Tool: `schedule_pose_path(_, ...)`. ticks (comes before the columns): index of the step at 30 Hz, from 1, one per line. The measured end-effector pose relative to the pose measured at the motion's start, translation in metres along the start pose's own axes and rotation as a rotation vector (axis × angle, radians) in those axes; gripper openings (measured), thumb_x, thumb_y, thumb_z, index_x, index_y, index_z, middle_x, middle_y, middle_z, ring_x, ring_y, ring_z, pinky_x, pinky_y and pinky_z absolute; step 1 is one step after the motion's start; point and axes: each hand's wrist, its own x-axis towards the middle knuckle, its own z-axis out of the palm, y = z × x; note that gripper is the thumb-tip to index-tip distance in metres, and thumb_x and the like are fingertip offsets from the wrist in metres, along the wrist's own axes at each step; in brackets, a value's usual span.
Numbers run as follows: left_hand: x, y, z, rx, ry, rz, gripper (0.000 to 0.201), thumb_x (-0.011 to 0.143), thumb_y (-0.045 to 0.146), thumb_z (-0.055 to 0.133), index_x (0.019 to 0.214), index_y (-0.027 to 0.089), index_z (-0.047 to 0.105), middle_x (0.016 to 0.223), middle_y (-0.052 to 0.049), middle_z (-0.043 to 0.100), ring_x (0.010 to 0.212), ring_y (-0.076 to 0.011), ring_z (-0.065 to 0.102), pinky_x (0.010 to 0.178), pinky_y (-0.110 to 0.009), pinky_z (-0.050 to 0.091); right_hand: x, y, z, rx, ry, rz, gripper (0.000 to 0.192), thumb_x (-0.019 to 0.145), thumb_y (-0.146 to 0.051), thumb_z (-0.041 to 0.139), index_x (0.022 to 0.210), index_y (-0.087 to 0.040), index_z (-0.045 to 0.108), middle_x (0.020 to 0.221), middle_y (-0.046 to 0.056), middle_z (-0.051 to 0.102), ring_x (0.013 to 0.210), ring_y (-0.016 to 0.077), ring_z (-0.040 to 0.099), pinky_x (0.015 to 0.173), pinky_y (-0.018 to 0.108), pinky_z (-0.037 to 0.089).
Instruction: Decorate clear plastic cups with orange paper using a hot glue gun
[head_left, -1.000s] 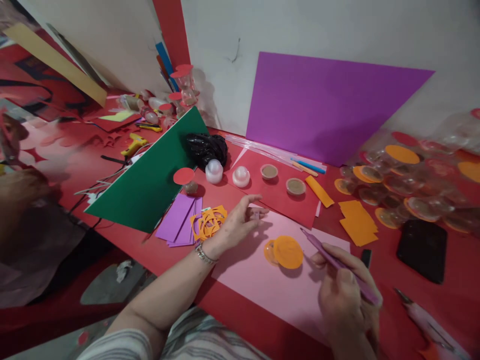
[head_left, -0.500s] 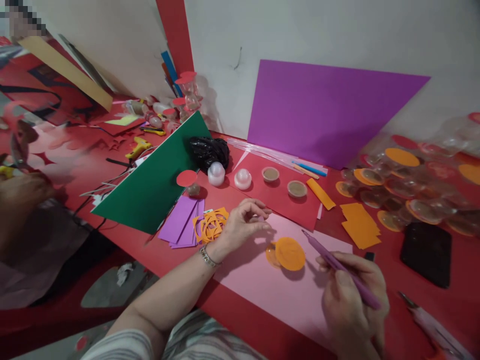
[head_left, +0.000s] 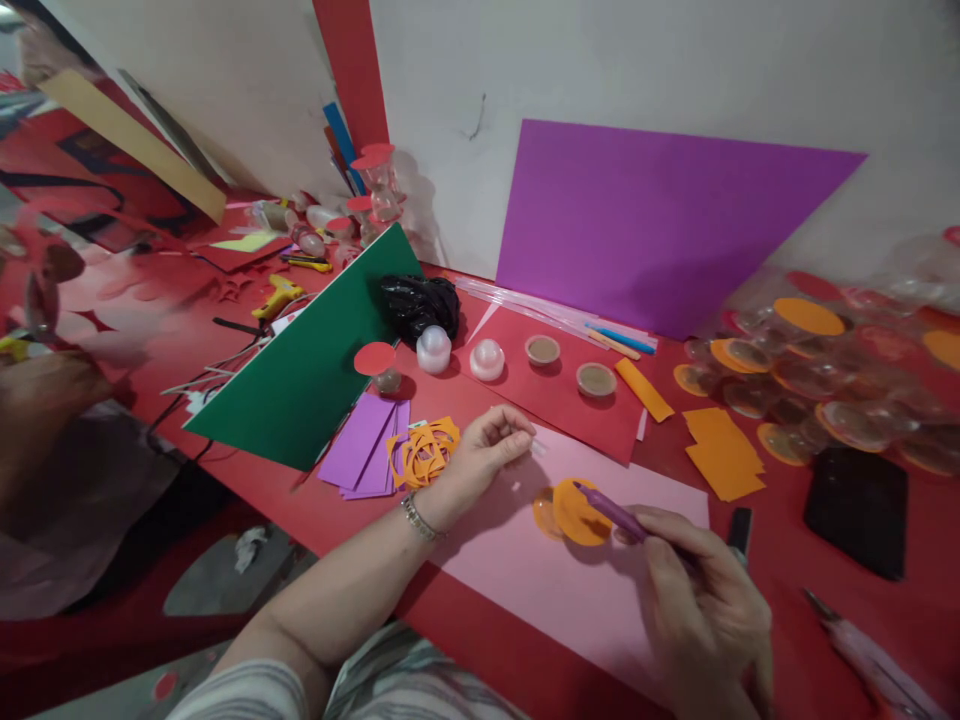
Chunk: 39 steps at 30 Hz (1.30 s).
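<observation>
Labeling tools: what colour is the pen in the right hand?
Purple pen, held in the right hand; head view.

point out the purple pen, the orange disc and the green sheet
purple pen [head_left: 609,510], head view, middle of its barrel
orange disc [head_left: 576,517], head view, left part of its face
green sheet [head_left: 300,370], head view, centre of the sheet

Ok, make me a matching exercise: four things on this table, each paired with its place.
Things:
1. purple pen
2. orange disc
3. green sheet
4. black phone

Places:
A. far right of the table
B. on the pink sheet
C. in the right hand
D. left of the purple strips

Pairs: 1-C, 2-B, 3-D, 4-A
</observation>
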Motion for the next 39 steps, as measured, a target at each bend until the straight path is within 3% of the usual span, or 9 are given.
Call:
schedule_pose_path(3,0.000,-0.002,0.002,-0.013,-0.059,-0.065,0.057,0.066,0.066,0.084,0.080,0.017,0.058,0.068,0.003,0.058,0.057,-0.0072,0.048,0.057,-0.022,0.036,0.000,0.002,-0.001,-0.003,-0.033,0.039,0.013,0.091,-0.030,0.068,0.097,-0.021,0.075,0.072,0.002,0.071,0.057,0.0151,0.066,0.047,0.024,0.053)
schedule_pose_path(6,-0.001,-0.006,0.003,-0.057,-0.102,-0.095,0.058,0.065,0.066,0.085,0.079,0.017,0.057,0.070,0.003,0.060,0.056,-0.0066,0.049,0.056,-0.021,0.036,0.002,0.006,-0.003,-0.061,-0.054,-0.033,0.011,0.091,-0.028,0.067,0.095,-0.021,0.074,0.075,0.003,0.070,0.061,0.0156,0.066,0.051,0.025,0.054)
schedule_pose_path(13,-0.002,-0.008,0.004,-0.075,-0.148,-0.086,0.057,0.066,0.064,0.086,0.080,0.017,0.057,0.069,0.002,0.062,0.055,-0.0070,0.050,0.056,-0.021,0.039,0.008,0.004,-0.004,-0.154,-0.133,-0.255,0.015,0.091,-0.016,0.063,0.100,-0.024,0.071,0.084,0.002,0.071,0.073,0.0173,0.068,0.062,0.029,0.056)
schedule_pose_path(29,-0.006,-0.002,0.002,0.005,-0.248,-0.040,0.047,0.077,0.056,0.082,0.087,0.017,0.057,0.071,0.002,0.064,0.057,-0.0092,0.058,0.058,-0.023,0.045,0.013,0.001,0.001,-0.250,-0.189,-0.423,0.019,0.092,-0.011,0.062,0.106,-0.023,0.067,0.088,0.003,0.069,0.076,0.0151,0.067,0.064,0.027,0.057)
schedule_pose_path(36,-0.005,-0.004,-0.001,0.062,-0.273,0.010,0.044,0.079,0.054,0.080,0.089,0.015,0.061,0.072,0.001,0.064,0.058,-0.0091,0.058,0.058,-0.023,0.046,0.016,-0.001,0.000,-0.297,-0.211,-0.439,0.017,0.095,-0.016,0.060,0.110,-0.022,0.067,0.091,0.004,0.070,0.080,0.0135,0.068,0.068,0.023,0.058)
schedule_pose_path(39,-0.006,-0.007,-0.001,0.080,-0.280,0.023,0.043,0.081,0.054,0.079,0.089,0.015,0.063,0.074,0.000,0.064,0.059,-0.0104,0.060,0.059,-0.024,0.049,0.015,0.001,0.000,-0.307,-0.212,-0.377,0.018,0.096,-0.021,0.059,0.112,-0.023,0.067,0.090,0.002,0.072,0.076,0.0134,0.070,0.066,0.021,0.058)
